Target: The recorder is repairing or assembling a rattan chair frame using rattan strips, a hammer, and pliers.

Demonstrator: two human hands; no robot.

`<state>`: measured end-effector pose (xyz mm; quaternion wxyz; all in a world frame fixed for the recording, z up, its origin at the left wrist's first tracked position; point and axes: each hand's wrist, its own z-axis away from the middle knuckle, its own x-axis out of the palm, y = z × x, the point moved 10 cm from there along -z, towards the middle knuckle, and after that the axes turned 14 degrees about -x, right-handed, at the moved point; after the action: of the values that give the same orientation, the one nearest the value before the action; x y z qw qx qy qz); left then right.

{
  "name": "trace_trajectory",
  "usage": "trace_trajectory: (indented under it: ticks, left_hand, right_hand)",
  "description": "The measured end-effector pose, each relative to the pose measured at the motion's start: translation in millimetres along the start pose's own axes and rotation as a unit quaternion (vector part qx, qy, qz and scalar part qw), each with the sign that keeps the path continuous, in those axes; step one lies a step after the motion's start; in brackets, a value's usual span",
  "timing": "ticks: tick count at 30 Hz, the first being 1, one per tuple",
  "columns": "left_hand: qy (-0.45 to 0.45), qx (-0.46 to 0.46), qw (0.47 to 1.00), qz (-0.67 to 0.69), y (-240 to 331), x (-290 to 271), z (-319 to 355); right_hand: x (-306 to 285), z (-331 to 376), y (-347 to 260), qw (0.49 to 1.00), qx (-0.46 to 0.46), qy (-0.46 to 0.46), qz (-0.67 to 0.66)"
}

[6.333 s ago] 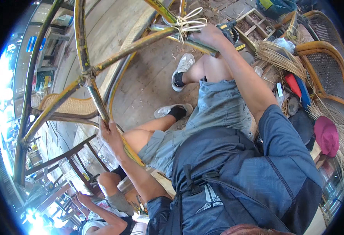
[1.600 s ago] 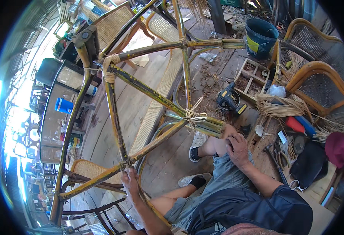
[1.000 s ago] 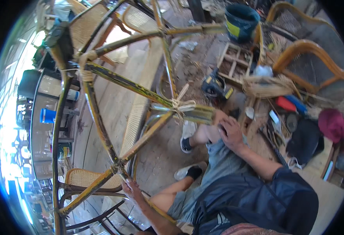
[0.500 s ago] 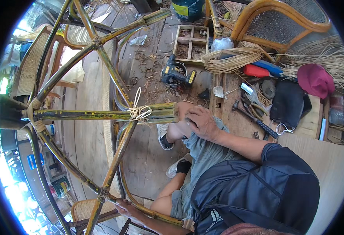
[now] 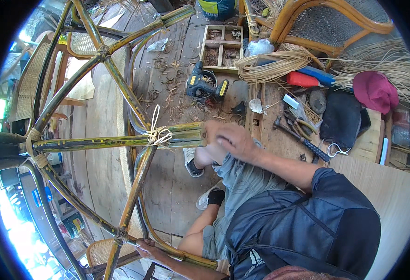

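A large frame of mottled green-brown rattan poles (image 5: 88, 143) spreads across the left, its crossings wrapped with cane bindings. At the end of its middle poles is a loose pale cane lashing (image 5: 159, 136) with a loop standing up. My left hand (image 5: 145, 248) grips a lower pole near a bound joint, some of its fingers hidden. My right hand (image 5: 236, 143) lies over my bent knee, close to the poles' cut ends. It is blurred, with its fingers partly spread and nothing visible in them.
A cordless drill (image 5: 205, 85) lies on the littered plank floor beside a compartmented wooden box (image 5: 221, 45). To the right are a cane coil (image 5: 272, 66), a hammer (image 5: 303, 140), pliers (image 5: 306, 126) and a maroon cap (image 5: 375, 92). A cane-backed chair (image 5: 328, 25) stands behind.
The view has shifted slightly, so the frame and floor things appear a little farther left. My right hand has become blurred over the knee; my left hand stays on the pole.
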<state>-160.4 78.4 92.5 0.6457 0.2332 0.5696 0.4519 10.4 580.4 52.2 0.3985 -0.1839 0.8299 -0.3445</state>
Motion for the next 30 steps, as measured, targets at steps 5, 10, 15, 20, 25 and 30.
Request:
trace_trajectory:
  ticks: [5, 10, 15, 20, 25, 30]
  left_hand:
    - [0.005, 0.0, 1.0, -0.002, -1.8, -12.1, 2.2]
    - [0.0, -0.001, 1.0, 0.007, -3.0, -12.9, 0.3]
    - [0.001, -0.014, 1.0, 0.01, -12.4, -16.6, 4.3]
    - [-0.001, -0.017, 1.0, 0.01, -11.5, -16.1, 1.7]
    - [-0.009, -0.018, 1.0, 0.013, -9.2, -11.4, 0.3]
    - [-0.006, -0.022, 1.0, 0.008, -10.7, -20.3, 3.8]
  right_hand:
    - [-85.5, -52.7, 90.5, 0.973, 0.12, 0.199, -0.012]
    - [-167.7, -113.6, 172.0, 0.944, 0.058, 0.181, 0.271]
    - [-160.3, -112.2, 240.3, 0.934, 0.188, -0.035, 0.302]
    - [-134.5, -80.8, 270.9, 0.87, 0.317, -0.213, 0.311]
    - [-148.7, -81.2, 297.7, 0.93, 0.276, -0.127, 0.209]
    - [-135.3, -76.2, 299.2, 0.862, 0.369, -0.211, 0.275]
